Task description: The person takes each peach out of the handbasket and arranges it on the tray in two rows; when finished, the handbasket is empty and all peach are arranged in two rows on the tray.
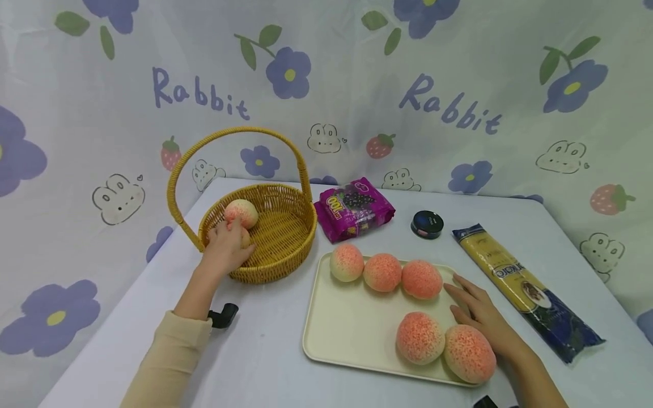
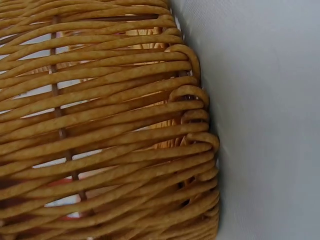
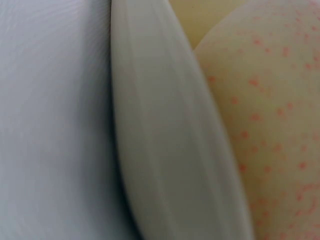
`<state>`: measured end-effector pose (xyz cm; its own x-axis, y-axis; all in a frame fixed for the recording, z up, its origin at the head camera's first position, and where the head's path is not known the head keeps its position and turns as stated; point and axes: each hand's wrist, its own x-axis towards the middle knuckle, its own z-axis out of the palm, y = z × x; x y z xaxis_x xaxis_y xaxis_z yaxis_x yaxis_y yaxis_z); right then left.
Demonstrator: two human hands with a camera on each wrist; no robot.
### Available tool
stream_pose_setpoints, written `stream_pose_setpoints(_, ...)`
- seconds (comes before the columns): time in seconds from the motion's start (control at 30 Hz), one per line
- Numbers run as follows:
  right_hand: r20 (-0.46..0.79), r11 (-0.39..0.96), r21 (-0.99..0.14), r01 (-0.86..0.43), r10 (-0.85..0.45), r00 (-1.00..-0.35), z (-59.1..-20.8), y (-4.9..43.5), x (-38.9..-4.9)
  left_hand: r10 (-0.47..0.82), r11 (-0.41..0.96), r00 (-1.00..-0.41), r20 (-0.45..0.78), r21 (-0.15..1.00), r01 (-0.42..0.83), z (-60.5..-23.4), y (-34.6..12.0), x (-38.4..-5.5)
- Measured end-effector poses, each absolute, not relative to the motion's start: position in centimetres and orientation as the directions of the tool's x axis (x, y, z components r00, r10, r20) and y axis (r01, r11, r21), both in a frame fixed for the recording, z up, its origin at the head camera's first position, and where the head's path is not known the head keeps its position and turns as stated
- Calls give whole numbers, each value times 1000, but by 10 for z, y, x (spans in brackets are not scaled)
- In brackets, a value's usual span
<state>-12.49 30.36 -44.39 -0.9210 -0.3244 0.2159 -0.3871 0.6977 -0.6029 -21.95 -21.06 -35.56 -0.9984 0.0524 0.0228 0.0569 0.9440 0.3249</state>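
Note:
A wicker basket (image 1: 285,262) with a tall arched handle stands at the left of the table. Inside it my left hand (image 1: 224,247) holds a pink-and-cream peach (image 1: 245,238), mostly covered by the fingers. A second peach (image 1: 242,214) lies just behind it, against the basket wall. On a cream tray (image 1: 352,334) lie several more peaches, with a row at the back and a pair (image 1: 420,338) at the front right. My right hand (image 1: 482,317) rests at the tray's right edge, fingers extended, beside the corner peach (image 1: 469,354). The left wrist view shows only basket weave (image 2: 110,120) and tablecloth.
Behind the tray lie a purple grape-print packet (image 1: 354,209) and a round black container (image 1: 427,224). A long yellow-and-blue pasta packet (image 1: 525,289) lies at the right. A patterned cloth (image 1: 326,96) hangs behind the table.

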Motion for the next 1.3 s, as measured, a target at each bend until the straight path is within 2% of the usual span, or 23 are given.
stream_pose_setpoints(0.3,194,707,-605,-367,-316,-929,-447,305,-127,21,962,-999,-42,274,9,-361,-208,-224)
stream_pose_setpoints(0.7,200,706,-603,-370,-315,-928,-447,303,-126,40,950,-997,-59,310,19,-362,-209,-222)
stream_pose_setpoints(0.97,233,701,-593,-397,-323,-917,-444,303,-125,59,924,-997,44,376,71,-363,-208,-222)
stream_pose_setpoints(1.3,187,713,-601,-360,-313,-931,-447,303,-127,53,894,-985,162,431,119,-366,-209,-222)
